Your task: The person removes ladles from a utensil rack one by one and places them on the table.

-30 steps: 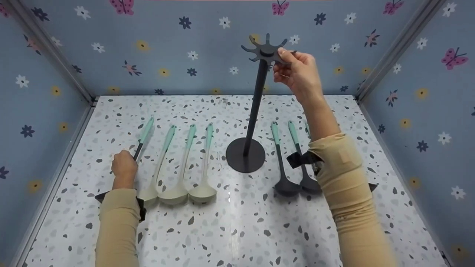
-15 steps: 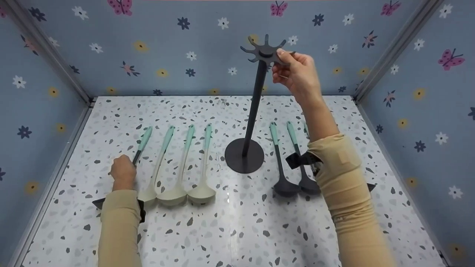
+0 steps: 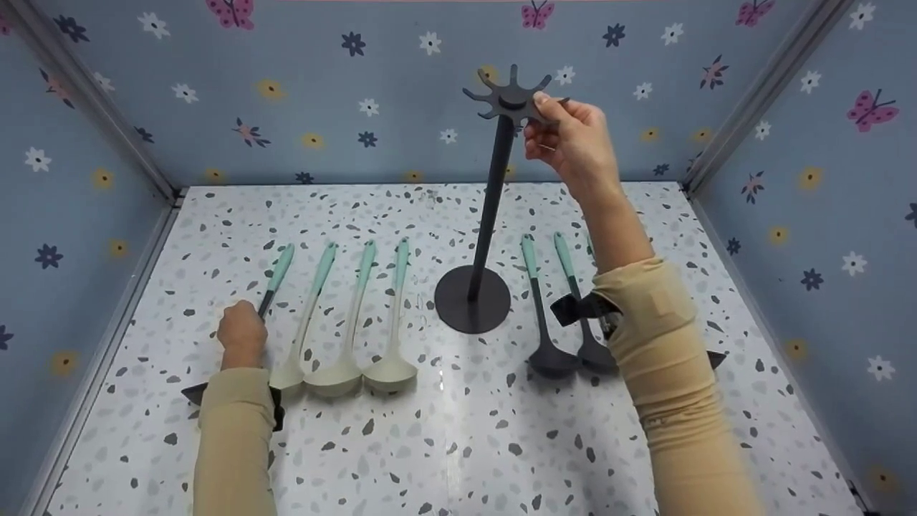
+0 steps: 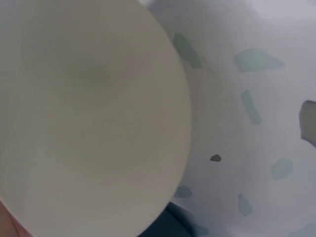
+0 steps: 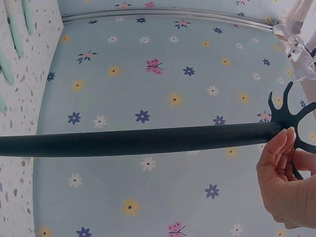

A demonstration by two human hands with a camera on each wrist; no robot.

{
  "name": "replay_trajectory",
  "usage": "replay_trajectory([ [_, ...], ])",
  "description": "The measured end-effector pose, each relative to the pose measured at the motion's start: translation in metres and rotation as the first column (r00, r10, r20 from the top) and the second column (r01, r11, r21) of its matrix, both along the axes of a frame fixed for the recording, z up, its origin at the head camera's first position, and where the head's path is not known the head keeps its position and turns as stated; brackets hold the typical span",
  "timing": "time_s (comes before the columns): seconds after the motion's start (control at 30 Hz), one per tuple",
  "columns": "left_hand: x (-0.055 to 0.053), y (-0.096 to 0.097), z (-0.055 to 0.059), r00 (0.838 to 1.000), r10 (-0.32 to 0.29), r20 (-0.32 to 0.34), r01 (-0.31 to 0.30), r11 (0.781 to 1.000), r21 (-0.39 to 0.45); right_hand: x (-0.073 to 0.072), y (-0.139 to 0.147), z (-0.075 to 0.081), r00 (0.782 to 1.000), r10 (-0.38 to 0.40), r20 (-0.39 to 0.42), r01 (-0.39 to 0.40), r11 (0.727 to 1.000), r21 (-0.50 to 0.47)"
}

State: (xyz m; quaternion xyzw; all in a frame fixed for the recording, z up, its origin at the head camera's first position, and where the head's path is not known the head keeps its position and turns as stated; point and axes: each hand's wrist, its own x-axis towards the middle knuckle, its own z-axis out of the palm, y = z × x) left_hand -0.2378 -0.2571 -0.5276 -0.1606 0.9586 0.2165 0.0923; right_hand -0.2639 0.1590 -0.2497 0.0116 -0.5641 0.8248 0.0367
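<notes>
My left hand (image 3: pixel 242 333) grips the dark shaft of a kitchen utensil with a mint handle (image 3: pixel 281 266); its head is hidden behind the hand and sleeve. Just right of it lie several cream ladles (image 3: pixel 390 373) with mint handles. A cream bowl (image 4: pixel 94 118) fills much of the left wrist view, hiding most of that hand. My right hand (image 3: pixel 577 140) pinches the edge of the pronged top of a black utensil stand (image 3: pixel 491 201), thumb above and fingers below. The stand's pole and hand also show in the right wrist view. No utensils hang from the visible prongs.
The stand's round base (image 3: pixel 458 315) rests mid-table. Dark ladles with mint handles, such as this dark ladle (image 3: pixel 551 358), lie to its right, partly behind my right arm. Patterned walls (image 3: pixel 401 129) enclose the speckled table (image 3: pixel 444 444) at back and sides.
My left hand and the utensil shift slightly toward me in the first half second, then stay nearly still. The right hand keeps its pinch on the stand's top.
</notes>
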Motion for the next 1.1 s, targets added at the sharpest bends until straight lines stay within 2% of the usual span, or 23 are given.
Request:
replay_trajectory([
  [0.27,0.006,-0.002,0.002,0.997,-0.012,0.071,0.011,1.000,0.017,0.000,-0.003,-0.001,1.000,0.001,0.022,-0.002,1.000,0.002],
  [0.5,0.006,0.000,0.011,0.996,-0.054,0.077,0.052,0.998,0.024,-0.003,-0.007,-0.003,1.000,0.003,-0.020,-0.003,1.000,0.006],
  [0.67,0.002,0.011,0.018,0.996,-0.084,0.027,0.084,0.996,0.010,-0.005,-0.006,-0.010,0.996,0.024,-0.084,-0.021,0.999,0.034],
  [0.8,-0.001,0.025,0.029,0.992,-0.112,-0.065,0.112,0.994,-0.005,-0.004,0.001,-0.019,0.990,0.064,-0.129,-0.059,0.997,0.043],
  [0.9,-0.001,0.037,0.040,0.974,-0.164,-0.154,0.160,0.986,-0.037,-0.002,0.009,-0.032,0.980,0.088,-0.180,-0.075,0.994,0.074],
  [1.0,0.001,0.049,0.050,0.941,-0.224,-0.255,0.214,0.975,-0.065,-0.001,0.018,-0.049,0.960,0.086,-0.266,-0.038,0.983,0.182],
  [1.1,0.004,0.061,0.059,0.900,-0.276,-0.337,0.261,0.961,-0.091,0.002,0.026,-0.066,0.930,0.065,-0.362,0.067,0.938,0.341],
])
